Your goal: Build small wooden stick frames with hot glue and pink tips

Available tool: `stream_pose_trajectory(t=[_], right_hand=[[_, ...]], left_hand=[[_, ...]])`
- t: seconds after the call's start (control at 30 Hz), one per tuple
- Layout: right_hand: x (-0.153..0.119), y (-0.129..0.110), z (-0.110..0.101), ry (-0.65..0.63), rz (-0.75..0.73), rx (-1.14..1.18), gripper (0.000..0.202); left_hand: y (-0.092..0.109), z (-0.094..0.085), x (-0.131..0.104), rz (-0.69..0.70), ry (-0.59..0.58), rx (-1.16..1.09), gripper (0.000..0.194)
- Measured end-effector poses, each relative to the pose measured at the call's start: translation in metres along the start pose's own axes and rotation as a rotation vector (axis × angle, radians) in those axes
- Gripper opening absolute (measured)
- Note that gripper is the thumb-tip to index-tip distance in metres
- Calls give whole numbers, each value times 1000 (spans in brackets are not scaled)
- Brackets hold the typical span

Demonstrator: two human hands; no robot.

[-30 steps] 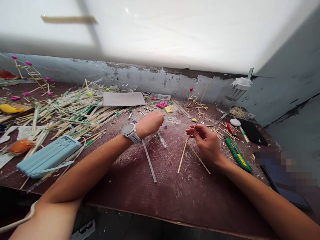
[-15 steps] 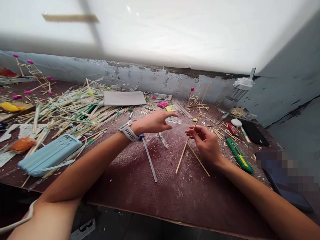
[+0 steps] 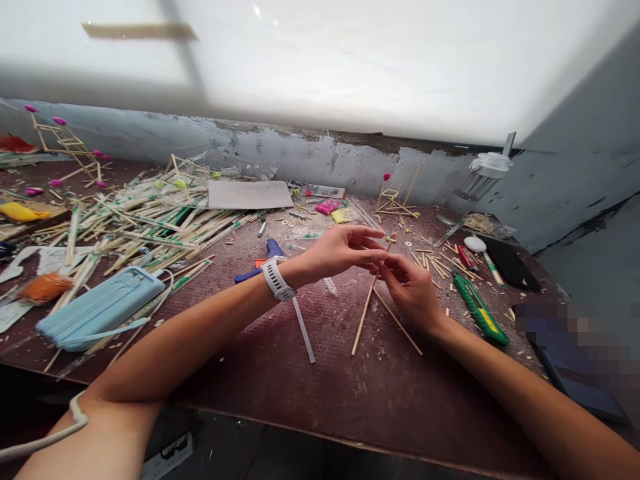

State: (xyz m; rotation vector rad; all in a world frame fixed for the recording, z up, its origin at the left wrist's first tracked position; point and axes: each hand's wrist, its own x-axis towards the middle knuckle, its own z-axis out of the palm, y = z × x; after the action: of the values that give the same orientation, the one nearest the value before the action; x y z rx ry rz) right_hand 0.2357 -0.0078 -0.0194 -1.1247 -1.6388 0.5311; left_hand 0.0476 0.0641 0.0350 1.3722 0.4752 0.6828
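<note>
My right hand (image 3: 409, 288) pinches thin wooden sticks (image 3: 363, 320) near their top, where they are joined. One leg slants down to the left and another stick (image 3: 397, 320) to the right, forming an upside-down V above the table. My left hand (image 3: 345, 253), with a white watch on the wrist, reaches across to the top of the sticks. Its fingers are stretched and apart, their tips close to my right fingertips; whether they touch the stick is unclear. Behind my left wrist lies a blue glue gun (image 3: 274, 249), partly hidden, with a translucent glue stick (image 3: 304, 331) pointing toward me.
A heap of wooden sticks (image 3: 135, 220) and a light-blue power bank (image 3: 100, 310) lie left. To the right are a green utility knife (image 3: 481, 310), a black phone (image 3: 575, 373) and a clear jar (image 3: 473, 183). Small stick frames (image 3: 395, 200) stand behind on the reddish-brown table (image 3: 280, 407).
My left hand has moved right, from above the glue gun to the top of the sticks beside my right hand. More of the glue gun now shows. My right hand keeps its hold.
</note>
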Motion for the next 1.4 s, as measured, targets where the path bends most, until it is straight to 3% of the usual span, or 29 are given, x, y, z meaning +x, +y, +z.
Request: stream_pose_trajectory(t=[0.17,0.3,0.53,0.83,1.1,1.4], right_hand=[[-1,3,1,-13,30,45,31],[-1,4,1,-5,45,68,30],[-1,6,1,5,60,78,34],[0,6,-1,0,115,109,34],[1,7,-1,16,122,124,37],[1,7,-1,24,125,115,38]], left_hand=[[-1,-2,0,23,63,61,24],[1,-2,0,8,72,108,14],[5,0,-3,20,57,112,18],[19,-3,-12,89,-106,150,25],[24,-4,-14,306,23,116,23],[25,-6,-13,217,39,143,27]])
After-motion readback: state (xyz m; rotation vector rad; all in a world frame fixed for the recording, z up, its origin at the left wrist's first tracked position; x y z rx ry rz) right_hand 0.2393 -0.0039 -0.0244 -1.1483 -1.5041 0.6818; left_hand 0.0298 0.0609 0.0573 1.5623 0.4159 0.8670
